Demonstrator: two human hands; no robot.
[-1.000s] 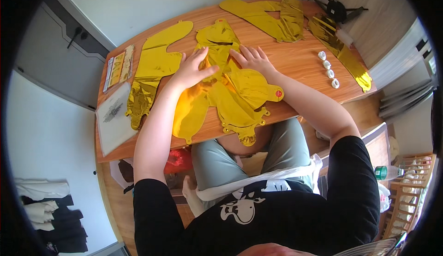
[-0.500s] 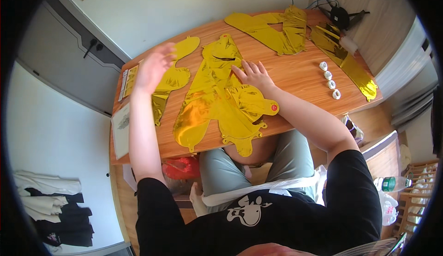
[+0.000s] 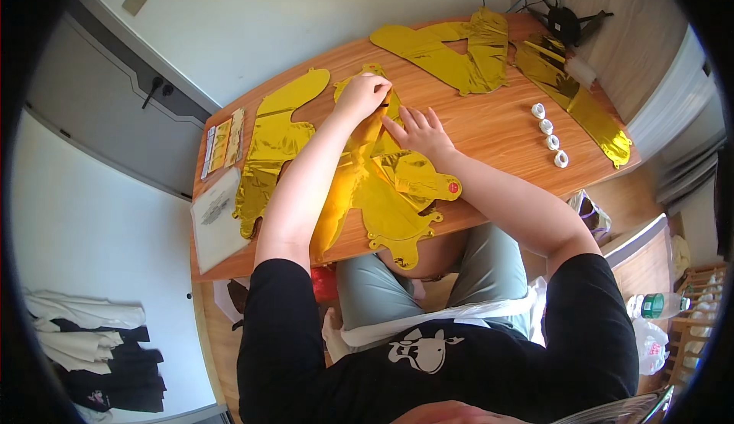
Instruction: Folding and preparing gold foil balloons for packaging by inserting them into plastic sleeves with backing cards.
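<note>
A flat, uninflated gold foil balloon lies across the middle of the desk, its lower tabs hanging over the front edge. My left hand is closed in a pinch on its upper part, where the foil is drawn up into a narrow fold. Just to the right, my right hand rests with fingers spread, its fingertips at the balloon's right side. My left forearm covers part of the balloon's left side. To its left lies another flat gold foil balloon.
Further gold foil lies at the back of the wooden desk, and a gold foil strip at the right. Several white rolls stand in a line. A black router is in the far corner; a clear packet lies left.
My left hand has come right and down from above the left balloon and taken hold of the middle one, whose left side is now pulled in. My right hand has barely moved.
</note>
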